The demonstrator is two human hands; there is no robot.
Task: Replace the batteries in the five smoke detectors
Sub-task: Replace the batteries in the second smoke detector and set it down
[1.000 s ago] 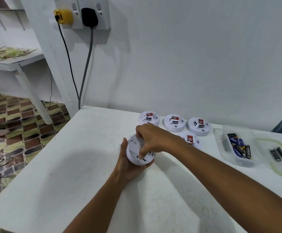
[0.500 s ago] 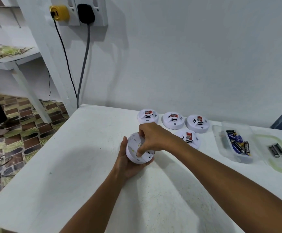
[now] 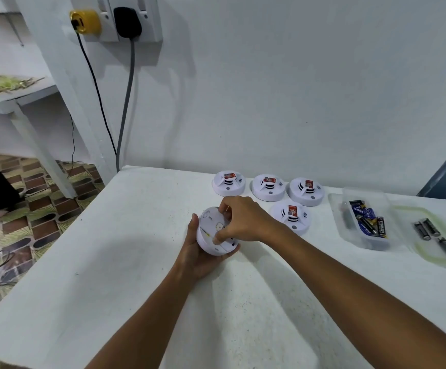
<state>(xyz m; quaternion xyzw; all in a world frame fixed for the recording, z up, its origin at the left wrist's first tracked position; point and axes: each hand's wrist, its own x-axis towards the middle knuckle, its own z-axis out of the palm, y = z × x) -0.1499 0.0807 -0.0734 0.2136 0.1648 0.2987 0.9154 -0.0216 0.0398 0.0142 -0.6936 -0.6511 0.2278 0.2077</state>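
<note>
The left hand (image 3: 200, 258) cups the upturned smoke detector (image 3: 213, 235) from below — the right hand (image 3: 243, 222), directly above, pinches at its back plate, fingers curled in a closed grip.

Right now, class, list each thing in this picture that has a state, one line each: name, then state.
Held smoke detector: back side up, cradled in left hand.
Right hand: fingers pinching at its back.
Four smoke detectors: face up on the table, untouched.
Clear container: open, batteries inside.
Lid: off, loose batteries on it.
Black plug: in socket.
Yellow plug: in socket.
</note>
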